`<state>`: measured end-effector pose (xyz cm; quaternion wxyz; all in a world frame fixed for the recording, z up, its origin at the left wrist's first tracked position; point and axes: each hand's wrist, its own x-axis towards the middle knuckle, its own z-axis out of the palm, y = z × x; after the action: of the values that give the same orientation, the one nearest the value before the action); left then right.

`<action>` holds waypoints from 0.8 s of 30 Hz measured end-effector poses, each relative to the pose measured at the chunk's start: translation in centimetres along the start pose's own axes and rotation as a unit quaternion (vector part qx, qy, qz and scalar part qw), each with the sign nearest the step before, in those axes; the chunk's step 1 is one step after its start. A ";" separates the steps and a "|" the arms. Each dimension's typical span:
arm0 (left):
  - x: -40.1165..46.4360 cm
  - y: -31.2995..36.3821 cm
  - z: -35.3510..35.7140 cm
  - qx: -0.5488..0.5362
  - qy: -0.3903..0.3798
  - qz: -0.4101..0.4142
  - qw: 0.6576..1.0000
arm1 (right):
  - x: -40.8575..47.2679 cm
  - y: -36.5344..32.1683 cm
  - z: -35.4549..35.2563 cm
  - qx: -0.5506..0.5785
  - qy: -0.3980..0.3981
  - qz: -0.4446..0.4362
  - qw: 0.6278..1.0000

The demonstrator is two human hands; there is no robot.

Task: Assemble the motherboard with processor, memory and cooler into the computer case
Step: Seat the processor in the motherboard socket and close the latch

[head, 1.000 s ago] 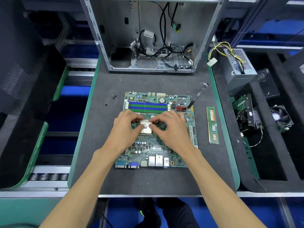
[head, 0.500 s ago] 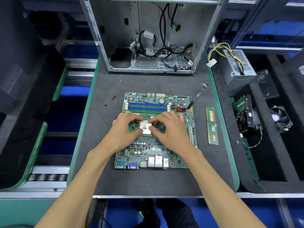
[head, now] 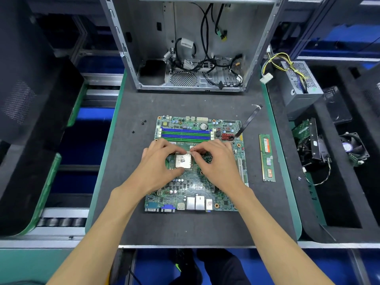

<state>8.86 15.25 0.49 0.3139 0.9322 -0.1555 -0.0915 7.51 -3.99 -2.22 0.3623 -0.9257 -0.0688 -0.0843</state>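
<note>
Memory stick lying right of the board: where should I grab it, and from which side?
Pinch the memory stick by its two long edges near mid-length, coming from above. It lies flat on the mat, its long edges bare and apart from the motherboard.

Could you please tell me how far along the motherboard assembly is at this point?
Done: the motherboard lies flat on the mat with the processor in its socket. In hand: the left hand and right hand work at the processor's edges. Left: the memory stick lies beside the board, the slots look bare, the cooler fan waits aside, and the case holds no board.
</note>
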 end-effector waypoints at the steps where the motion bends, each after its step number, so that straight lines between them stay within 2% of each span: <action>1: 0.0 0.0 0.0 0.009 0.003 0.004 1.000 | 0.0 0.0 0.0 0.004 0.002 0.001 1.000; 11: -0.2 0.1 0.4 0.068 0.023 0.042 0.997 | 0.1 -0.1 -0.1 0.016 0.007 0.002 1.000; 24: -0.2 -0.4 0.0 0.043 0.010 0.059 0.997 | 0.1 -0.1 -0.2 0.016 0.003 0.003 1.000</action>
<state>8.70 15.58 0.25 0.2802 0.9348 -0.2106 -0.0566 7.60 -4.02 -1.95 0.3776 -0.9197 -0.0658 -0.0851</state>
